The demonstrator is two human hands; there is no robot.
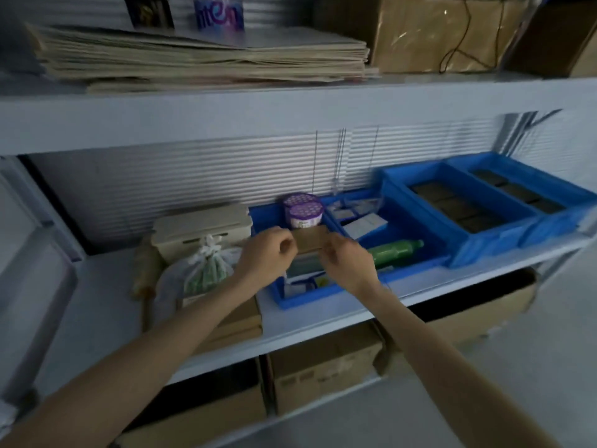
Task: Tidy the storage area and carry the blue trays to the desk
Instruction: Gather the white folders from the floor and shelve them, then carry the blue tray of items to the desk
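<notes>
Over the blue tray [307, 300] on the middle shelf [97, 295], left hand [268, 252] and right hand [347, 258] each hold a small brown box [310, 240] in a closed grip (purple-lidded tubs [305, 215] just behind).

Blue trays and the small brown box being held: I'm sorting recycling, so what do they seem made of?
The blue trays look like moulded plastic: uniform blue, smooth rims, slight sheen. The small brown box, held by the left hand and right hand, looks like matte cardboard; blur leaves that open.
</notes>
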